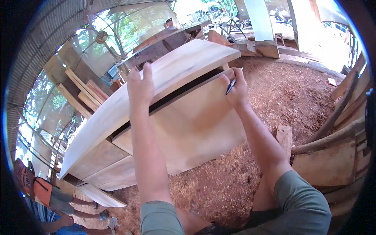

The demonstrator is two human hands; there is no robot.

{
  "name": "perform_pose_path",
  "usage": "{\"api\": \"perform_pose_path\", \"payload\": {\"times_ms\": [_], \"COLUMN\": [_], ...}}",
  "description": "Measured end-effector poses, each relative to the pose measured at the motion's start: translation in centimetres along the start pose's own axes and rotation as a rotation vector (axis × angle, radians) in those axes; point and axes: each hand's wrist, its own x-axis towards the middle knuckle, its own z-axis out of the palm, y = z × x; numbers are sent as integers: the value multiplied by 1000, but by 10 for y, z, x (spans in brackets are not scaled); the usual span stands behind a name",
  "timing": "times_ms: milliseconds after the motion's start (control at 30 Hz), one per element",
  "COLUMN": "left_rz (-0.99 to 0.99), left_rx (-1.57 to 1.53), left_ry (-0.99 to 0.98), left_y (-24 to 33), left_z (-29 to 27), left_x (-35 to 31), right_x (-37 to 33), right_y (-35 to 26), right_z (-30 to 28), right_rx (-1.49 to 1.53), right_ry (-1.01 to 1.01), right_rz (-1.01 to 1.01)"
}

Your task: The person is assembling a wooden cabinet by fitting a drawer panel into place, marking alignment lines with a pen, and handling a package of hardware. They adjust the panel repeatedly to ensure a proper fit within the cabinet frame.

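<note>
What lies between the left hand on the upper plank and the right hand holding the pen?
In the head view, only bare pale wood: the upper plank spans from left hand to right hand with its pen.

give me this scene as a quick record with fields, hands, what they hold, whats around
setting: open-sided wood workshop, sawdust floor
left hand: flat on the top plank, fingers over its near edge
right hand: holds a dark pen at the edge of the lower board
boards: pale top plank lies across stacked pale boards, a dark gap between them
right side: offcut block, rough planks
left side: leaning timber pieces
others: a person at lower left, another far off at the top
</note>
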Motion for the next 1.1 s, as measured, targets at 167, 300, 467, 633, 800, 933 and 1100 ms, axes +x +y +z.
{"api": "perform_pose_path", "payload": {"times_ms": [167, 300, 467, 633, 800, 933, 1100], "left_rz": [-79, 5, 288, 221, -40, -303, -1], "left_rx": [-153, -175, -253, 94, 92, -143, -12], "left_ry": [-22, -18, 217, 662, 828, 878, 681], "left_y": [13, 19, 6, -78, -167, -135, -184], "left_z": [-5, -13, -33, -60, -65, -69, -63], "left_x": [-6, -4, -43, -92, -125, -112, -135], "right_x": [5, 8, 12, 11, 11, 10, 23], "right_y": [11, 18, 21, 11, 5, 22, 49], "right_z": [-7, -7, -9, -12, -11, 0, -2], "right_rx": [0, 25, 10, 37, 105, 195, 64], "right_ry": [-14, -39, -70, -72, -49, -66, -1], "right_rz": [-32, -54, -51, -32, 3, -5, -144]}}
